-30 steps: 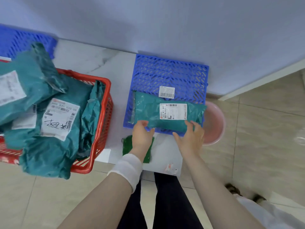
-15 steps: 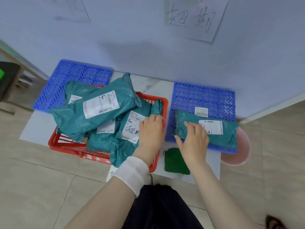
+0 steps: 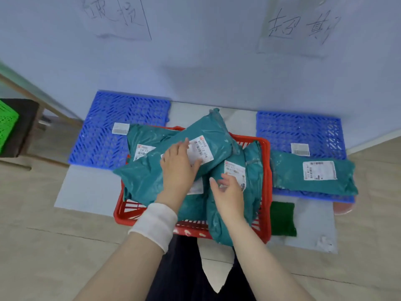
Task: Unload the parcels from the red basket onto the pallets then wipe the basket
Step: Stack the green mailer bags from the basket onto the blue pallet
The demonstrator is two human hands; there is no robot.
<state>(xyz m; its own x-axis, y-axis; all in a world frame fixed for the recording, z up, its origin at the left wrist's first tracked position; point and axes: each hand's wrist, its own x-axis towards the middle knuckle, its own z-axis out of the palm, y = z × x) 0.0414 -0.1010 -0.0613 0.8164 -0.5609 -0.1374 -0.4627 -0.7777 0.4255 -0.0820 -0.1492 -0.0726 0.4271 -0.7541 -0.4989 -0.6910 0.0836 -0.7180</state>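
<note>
The red basket (image 3: 266,170) sits on the floor in front of me, piled with several teal parcels. My left hand (image 3: 178,168), with a white wrist wrap, lies flat on the long top parcel (image 3: 208,135), fingers over its white label. My right hand (image 3: 227,192) hovers with relaxed fingers at the edge of the right-hand parcel (image 3: 252,181), which hangs over the basket's front rim. Another parcel (image 3: 143,135) lies at the back left. One teal parcel (image 3: 288,177) rests on the right blue pallet (image 3: 299,129). The left blue pallet (image 3: 104,131) holds no parcel.
A dark green cloth (image 3: 282,218) lies on the white sheet right of the basket. A pink basin (image 3: 344,209) peeks out below the right pallet. The wall with two handwritten paper signs is right behind. A green crate (image 3: 6,124) stands far left.
Both hands have left the parcel on the right pallet and moved left to the basket. My left hand slid up onto the top parcel; my right hand came over the right-hand one.
</note>
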